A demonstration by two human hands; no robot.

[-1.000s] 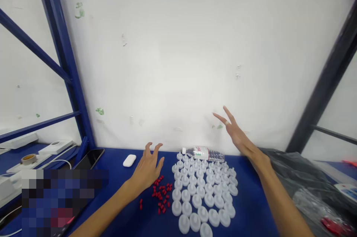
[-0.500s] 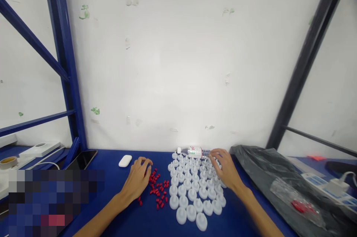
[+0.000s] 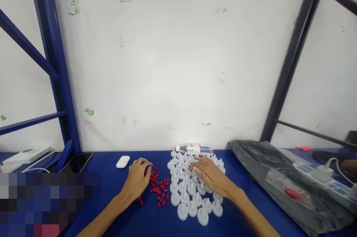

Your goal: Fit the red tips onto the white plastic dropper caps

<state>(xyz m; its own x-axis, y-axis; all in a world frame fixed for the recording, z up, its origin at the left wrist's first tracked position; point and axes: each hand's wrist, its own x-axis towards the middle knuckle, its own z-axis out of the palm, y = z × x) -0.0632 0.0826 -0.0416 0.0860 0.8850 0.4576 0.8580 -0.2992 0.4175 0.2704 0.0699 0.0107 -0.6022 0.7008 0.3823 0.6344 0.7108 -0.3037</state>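
Observation:
My left hand [image 3: 138, 178] is at the left edge of a scatter of small red caps [image 3: 159, 189]. Its fingers are curved, with thumb and index finger apart and a bit of red showing between them; I see nothing firmly held. To the right, many white, translucent, funnel-like pieces [image 3: 182, 211] stand in rows, with narrow tips upward. Over their middle reaches my right hand [image 3: 211, 176], fingers stretched out to the left, fingertips among the tips. It covers several pieces; whether it touches one I cannot tell.
A clear water bottle [image 3: 194, 149] lies behind the white pieces, near the wall. A white case [image 3: 123, 162] and a dark phone [image 3: 79, 162] are at left. At right lies a grey plastic bag [image 3: 259, 170], with a clear bag of red pieces [image 3: 291, 192] on it.
My right hand has moved left and nearer, from beside the bottle's end to over the middle of the white pieces. My left hand has barely moved. The view has shifted slightly.

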